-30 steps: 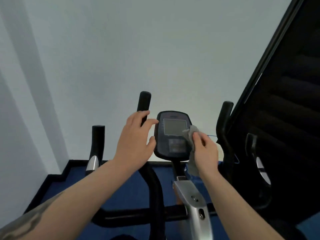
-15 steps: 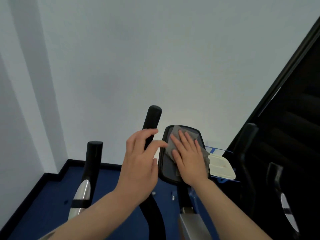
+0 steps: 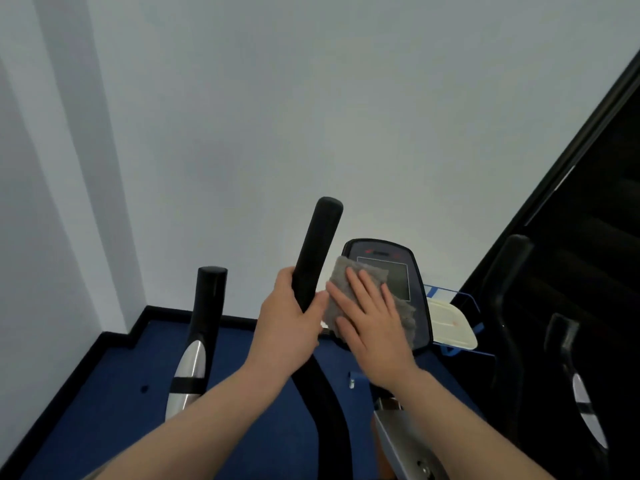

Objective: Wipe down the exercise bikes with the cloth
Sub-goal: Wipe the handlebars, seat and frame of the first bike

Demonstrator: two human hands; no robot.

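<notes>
Console wipe under way; left grip changed.
Your left hand [image 3: 289, 327], hovering earlier, now grips the black handlebar [image 3: 317, 251]. Your right hand [image 3: 375, 323] stays flat, pressing the grey cloth [image 3: 341, 282] onto the bike console [image 3: 398, 271], lower left.

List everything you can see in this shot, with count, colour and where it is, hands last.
Grey cloth: one, pressed flat on the console.
Black bike console with grey screen: one, centre.
Black foam handlebar posts: two, one centre, one further left.
Cream flat tray: one, right of the console.
Blue floor: lower left.
White wall: behind.
Black machine: one, right.
Left hand: grips the centre post.
Right hand: flat on the cloth.
</notes>
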